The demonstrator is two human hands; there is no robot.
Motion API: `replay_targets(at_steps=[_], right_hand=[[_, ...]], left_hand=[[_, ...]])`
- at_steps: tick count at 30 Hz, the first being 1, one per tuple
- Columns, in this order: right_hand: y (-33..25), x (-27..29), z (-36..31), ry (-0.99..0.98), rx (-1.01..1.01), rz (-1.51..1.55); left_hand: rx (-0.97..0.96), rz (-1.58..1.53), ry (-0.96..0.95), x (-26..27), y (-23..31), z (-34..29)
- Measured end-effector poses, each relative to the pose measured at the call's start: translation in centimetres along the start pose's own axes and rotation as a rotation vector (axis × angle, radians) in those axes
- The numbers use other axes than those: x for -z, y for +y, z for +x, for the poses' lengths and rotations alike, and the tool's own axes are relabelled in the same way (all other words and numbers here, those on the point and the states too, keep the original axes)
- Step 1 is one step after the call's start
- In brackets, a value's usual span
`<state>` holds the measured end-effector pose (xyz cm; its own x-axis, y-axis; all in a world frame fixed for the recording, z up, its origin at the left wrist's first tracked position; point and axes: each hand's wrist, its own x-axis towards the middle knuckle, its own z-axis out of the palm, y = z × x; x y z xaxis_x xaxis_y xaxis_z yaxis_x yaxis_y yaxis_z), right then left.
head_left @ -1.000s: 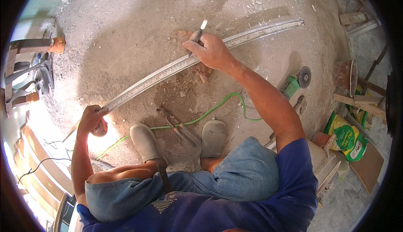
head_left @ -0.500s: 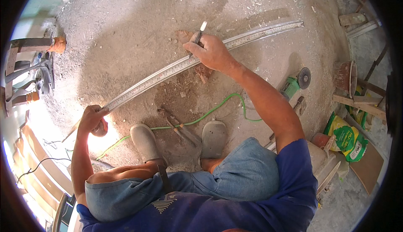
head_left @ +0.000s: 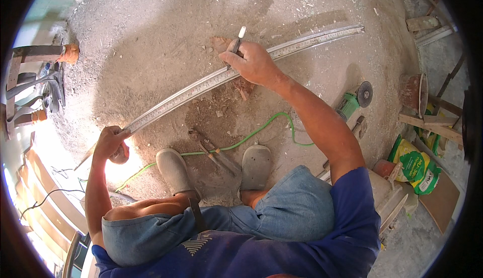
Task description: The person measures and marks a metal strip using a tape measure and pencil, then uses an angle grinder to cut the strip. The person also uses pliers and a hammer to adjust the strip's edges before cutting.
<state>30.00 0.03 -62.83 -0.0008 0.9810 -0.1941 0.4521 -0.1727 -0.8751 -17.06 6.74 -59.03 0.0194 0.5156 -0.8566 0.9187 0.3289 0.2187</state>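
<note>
A long, thin metal channel [head_left: 329, 37] lies slantwise over the floor, with an extended tape measure [head_left: 183, 95] along it. My left hand [head_left: 108, 143] is closed round the tape at the left end. A rounded part shows under those fingers, mostly hidden, perhaps the tape's case. Near the middle of the channel, my right hand [head_left: 255, 65] pinches a dark marker [head_left: 236, 46] with a white back end. The marker's lower end points down at the channel's edge; its tip is too small to make out.
By my shoes lie long-handled cutters [head_left: 214, 152] and a green cord [head_left: 261, 128]. A green angle grinder [head_left: 349, 103] rests to the right. Beyond it stand a bucket [head_left: 413, 94] and a yellow-green bag [head_left: 415, 164]. Reddish broken pieces [head_left: 244, 87] lie beside the channel.
The marker's white end has tipped very slightly to the left in my right hand. The left hand, tape and channel look the same.
</note>
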Motion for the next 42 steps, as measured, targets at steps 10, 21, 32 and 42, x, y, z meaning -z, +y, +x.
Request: replay_targets(at_steps=[10,21,32,42], right_hand=[[-0.3,0.1,-0.1,0.000,0.003,0.014],[0.4,-0.2,0.1,0.007,0.021,0.003],[0.1,-0.1,0.0,0.002,0.004,0.001],[0.0,-0.1,0.0,0.009,0.015,0.028]], left_hand=[[-0.006,-0.016,0.000,0.0,-0.5,0.3],[-0.007,0.016,0.021,-0.1,-0.6,0.4],[-0.024,0.004,0.017,-0.1,-0.8,0.5],[-0.038,0.028,0.012,-0.1,-0.5,0.3]])
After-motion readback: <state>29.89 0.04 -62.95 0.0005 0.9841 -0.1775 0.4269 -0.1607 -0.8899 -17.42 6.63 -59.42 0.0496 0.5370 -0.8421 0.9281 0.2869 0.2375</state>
